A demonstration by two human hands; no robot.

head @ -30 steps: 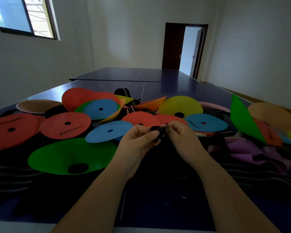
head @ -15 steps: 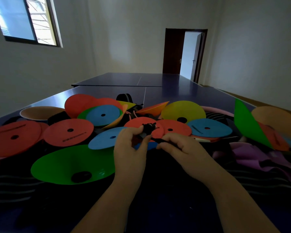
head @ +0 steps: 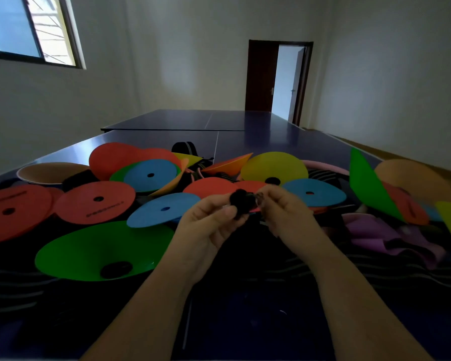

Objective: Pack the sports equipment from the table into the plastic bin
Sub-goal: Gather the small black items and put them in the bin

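a plain games or sports room, bare and white-walled. a dark blue table tennis table point(head: 245, 142) fills the middle. spread over its near end lie flat training discs point(head: 97, 201) in red, blue, green and yellow. beyond the table's far end stands a dark wooden door point(head: 261, 76), open; a window point(head: 31, 29) sits high to the table's left.

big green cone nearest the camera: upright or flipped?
Flipped. The green cone lies with its wide rim up and open like a bowl, and its dark centre hole sits low, down against the table.
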